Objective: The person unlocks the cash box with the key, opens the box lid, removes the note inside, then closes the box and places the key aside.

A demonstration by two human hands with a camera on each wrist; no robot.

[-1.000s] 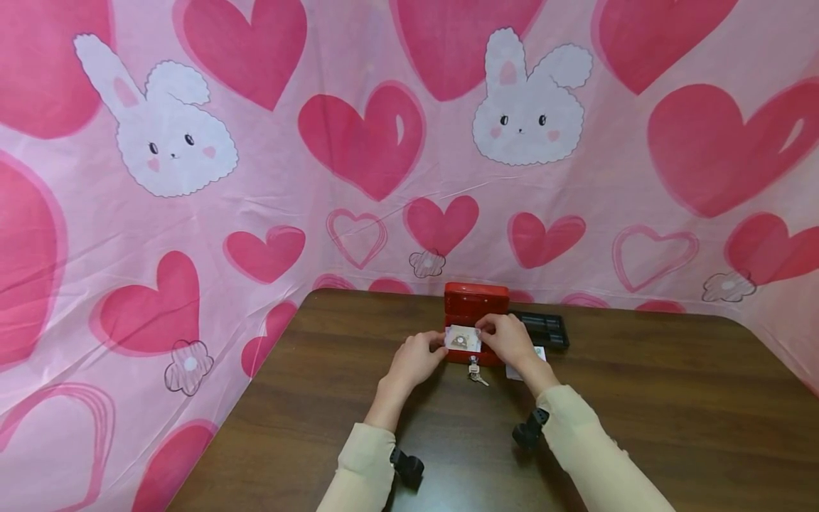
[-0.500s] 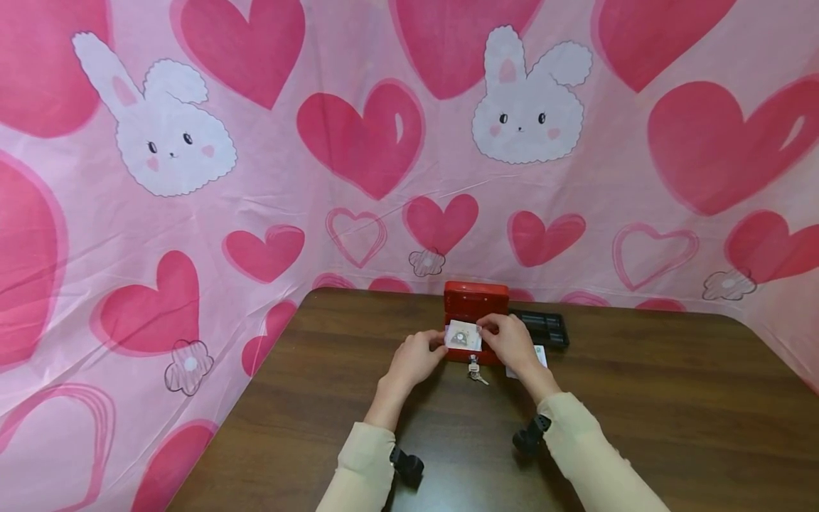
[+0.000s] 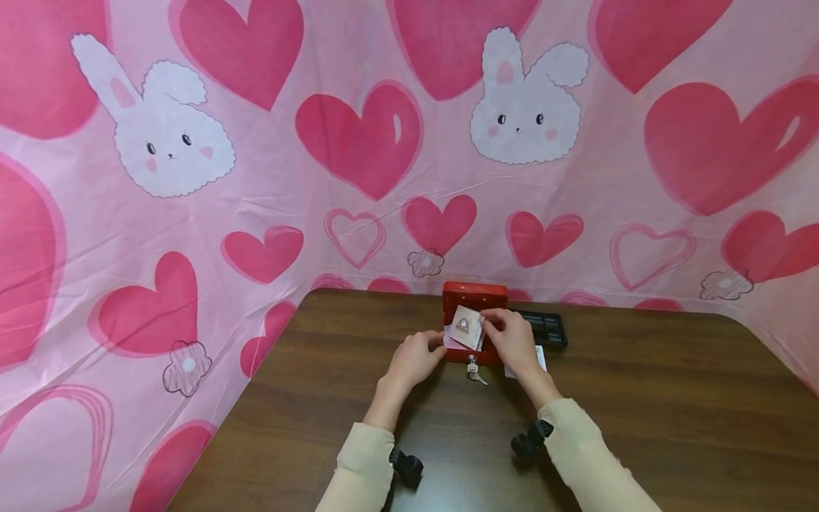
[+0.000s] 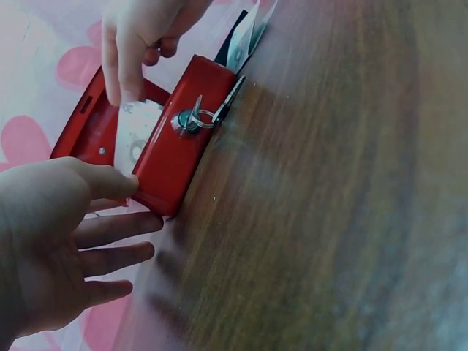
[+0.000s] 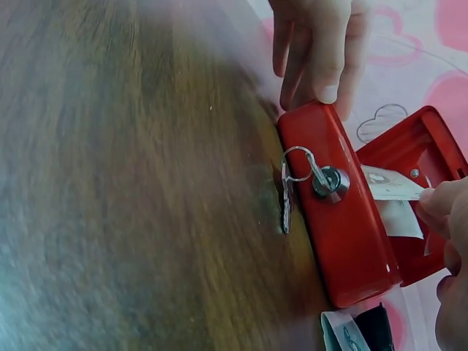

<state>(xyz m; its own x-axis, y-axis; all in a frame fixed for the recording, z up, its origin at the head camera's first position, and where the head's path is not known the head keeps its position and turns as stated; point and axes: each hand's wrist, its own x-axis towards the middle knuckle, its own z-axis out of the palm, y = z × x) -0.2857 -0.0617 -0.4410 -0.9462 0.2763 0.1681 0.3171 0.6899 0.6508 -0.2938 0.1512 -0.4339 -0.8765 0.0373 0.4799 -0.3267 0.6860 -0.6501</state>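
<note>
Now the right hand (image 3: pixel 512 341) pinches paper (image 3: pixel 466 328) over the red box (image 5: pixel 358 241).

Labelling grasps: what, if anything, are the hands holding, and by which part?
Right hand pinches a printed paper slip by its edge, near the upper right corner in the head view. Left hand touches the red box at its left end.

The right hand (image 5: pixel 455 219) is cut off by the right wrist view's edge; in the head view it partly hides the black tray (image 3: pixel 549 329) — print on the pale note (image 3: pixel 466 327) is too small to read.
</note>
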